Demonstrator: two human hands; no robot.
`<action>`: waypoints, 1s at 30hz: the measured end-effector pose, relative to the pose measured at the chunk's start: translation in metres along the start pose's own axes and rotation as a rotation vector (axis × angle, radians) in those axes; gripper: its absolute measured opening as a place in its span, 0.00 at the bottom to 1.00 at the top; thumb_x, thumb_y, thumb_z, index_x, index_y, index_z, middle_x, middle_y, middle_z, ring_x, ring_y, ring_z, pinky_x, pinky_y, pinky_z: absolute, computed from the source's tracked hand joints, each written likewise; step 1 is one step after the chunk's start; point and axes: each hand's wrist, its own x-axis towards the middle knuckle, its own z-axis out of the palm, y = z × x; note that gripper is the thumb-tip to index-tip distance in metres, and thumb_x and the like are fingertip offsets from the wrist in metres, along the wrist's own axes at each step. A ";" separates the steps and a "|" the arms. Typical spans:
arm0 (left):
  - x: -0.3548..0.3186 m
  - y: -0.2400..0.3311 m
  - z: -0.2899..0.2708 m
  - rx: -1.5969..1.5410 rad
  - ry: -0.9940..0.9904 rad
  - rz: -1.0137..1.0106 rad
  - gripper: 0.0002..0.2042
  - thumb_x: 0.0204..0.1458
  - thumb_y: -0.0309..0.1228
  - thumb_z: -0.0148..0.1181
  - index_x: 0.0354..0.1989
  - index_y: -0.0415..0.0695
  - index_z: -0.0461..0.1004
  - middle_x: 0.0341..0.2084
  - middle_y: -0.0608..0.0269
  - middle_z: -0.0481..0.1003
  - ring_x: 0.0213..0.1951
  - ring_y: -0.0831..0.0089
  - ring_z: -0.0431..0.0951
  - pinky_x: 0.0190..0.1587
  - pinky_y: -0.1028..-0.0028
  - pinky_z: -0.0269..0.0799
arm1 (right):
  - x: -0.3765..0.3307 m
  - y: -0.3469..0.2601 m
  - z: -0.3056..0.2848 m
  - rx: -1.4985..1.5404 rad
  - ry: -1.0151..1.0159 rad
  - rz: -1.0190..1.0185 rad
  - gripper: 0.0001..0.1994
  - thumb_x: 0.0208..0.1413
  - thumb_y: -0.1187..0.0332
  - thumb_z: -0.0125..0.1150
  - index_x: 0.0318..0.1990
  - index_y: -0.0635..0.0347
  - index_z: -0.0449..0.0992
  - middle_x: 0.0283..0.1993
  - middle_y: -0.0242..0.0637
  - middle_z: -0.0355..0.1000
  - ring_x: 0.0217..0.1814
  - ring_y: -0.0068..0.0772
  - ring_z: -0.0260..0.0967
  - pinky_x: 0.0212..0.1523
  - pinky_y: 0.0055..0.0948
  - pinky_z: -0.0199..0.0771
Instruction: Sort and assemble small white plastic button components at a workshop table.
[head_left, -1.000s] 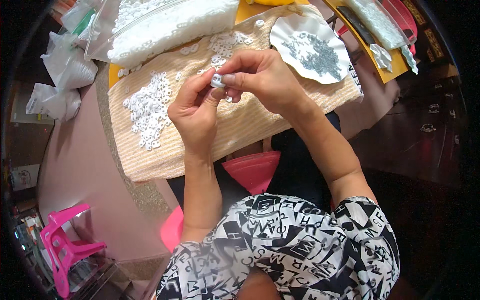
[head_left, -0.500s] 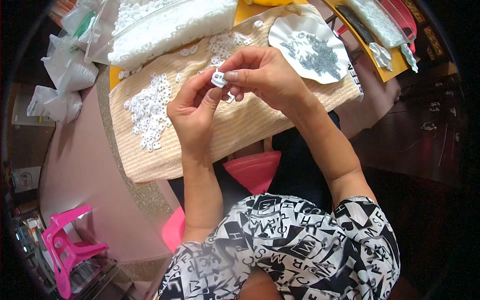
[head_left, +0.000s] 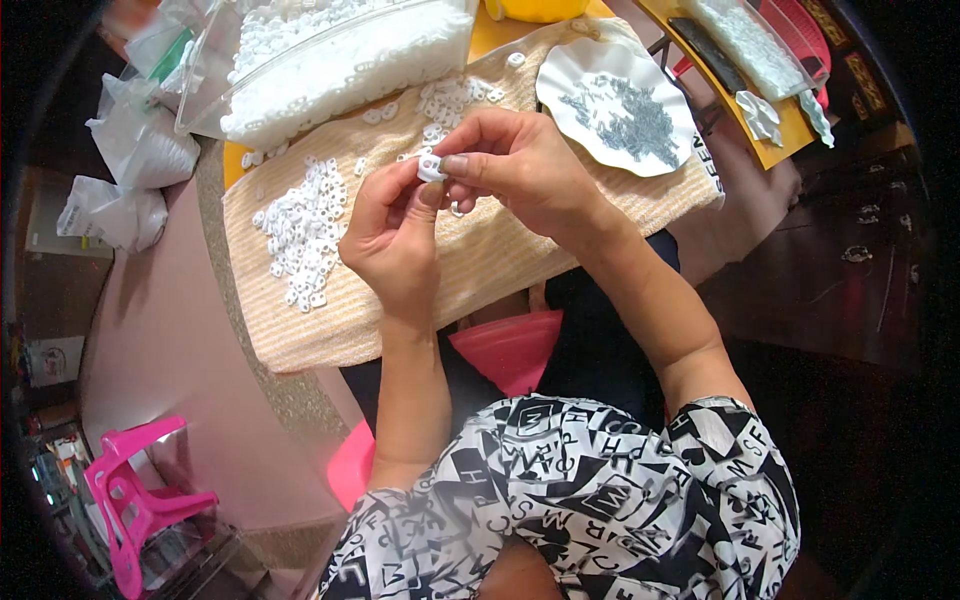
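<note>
Between the fingertips of both my hands is a small white plastic piece with holes (head_left: 431, 168). My left hand (head_left: 392, 225) pinches it from the left and below, thumb upward. My right hand (head_left: 525, 175) grips its right side between thumb and forefinger; anything else in those fingers is too small to make out. To the left of my hands, many like white pieces (head_left: 303, 230) lie in a heap on the yellow-striped cloth (head_left: 330, 338). Another group of white pieces (head_left: 445, 102) is just beyond my fingers. A white wavy-edged plate (head_left: 560, 75) at right carries many tiny grey parts (head_left: 640, 120).
A clear plastic bin (head_left: 345, 85) full of white pieces stands at the far left of the table. Beside it is a yellow container (head_left: 540, 8). White plastic bags (head_left: 140, 140) hang at left, and a pink stool (head_left: 140, 500) is on the floor.
The white piece has turned a little in my fingertips and sits slightly lower. My hands have shifted only slightly, and both keep their pinch. The whole view has moved a little.
</note>
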 end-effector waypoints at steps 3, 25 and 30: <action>0.001 0.001 0.004 0.038 0.004 0.092 0.09 0.44 0.15 0.56 0.37 0.33 0.70 0.31 0.59 0.72 0.31 0.76 0.72 0.33 0.79 0.71 | 0.001 0.001 0.000 0.005 0.020 -0.002 0.06 0.48 0.76 0.56 0.33 0.71 0.71 0.25 0.38 0.69 0.24 0.23 0.67 0.25 0.20 0.71; 0.006 0.010 -0.004 0.157 0.093 -0.068 0.11 0.45 0.23 0.59 0.38 0.34 0.70 0.32 0.62 0.69 0.33 0.77 0.69 0.36 0.80 0.67 | 0.157 -0.135 -0.110 -1.779 0.617 -0.444 0.14 0.37 0.68 0.55 0.35 0.60 0.77 0.37 0.46 0.72 0.39 0.41 0.70 0.43 0.32 0.69; 0.007 0.012 -0.012 0.183 0.099 -0.082 0.11 0.46 0.23 0.58 0.38 0.34 0.69 0.33 0.61 0.69 0.34 0.77 0.69 0.37 0.80 0.66 | 0.202 -0.099 -0.050 -1.707 0.143 -0.383 0.13 0.40 0.72 0.53 0.36 0.60 0.75 0.38 0.50 0.70 0.40 0.48 0.69 0.43 0.36 0.68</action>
